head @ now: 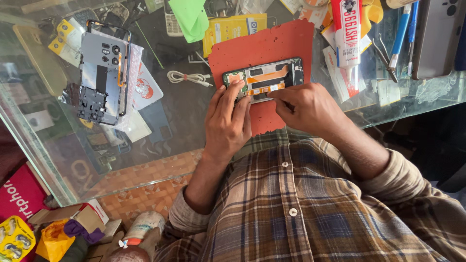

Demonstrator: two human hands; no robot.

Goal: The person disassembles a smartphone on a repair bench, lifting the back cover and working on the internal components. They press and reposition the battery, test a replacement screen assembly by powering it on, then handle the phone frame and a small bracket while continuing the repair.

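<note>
An opened phone body [264,77] with orange flex cables lies on a red mat [262,46] on the glass counter. My left hand [226,119] rests flat beside it, its fingertips pressing on the phone's left end. My right hand [303,106] is pinched over the lower middle of the phone, thumb and forefinger at an orange cable; a thin dark tool seems to sit in its fingers, though I cannot be sure.
A second dismantled phone frame [102,70] lies at the left on the glass. A white cable [187,76], a green cloth [190,17], a glue tube [347,34], a blue-handled tool [400,34] and tweezers [381,51] surround the mat. The counter's glass edge [145,182] runs near my body.
</note>
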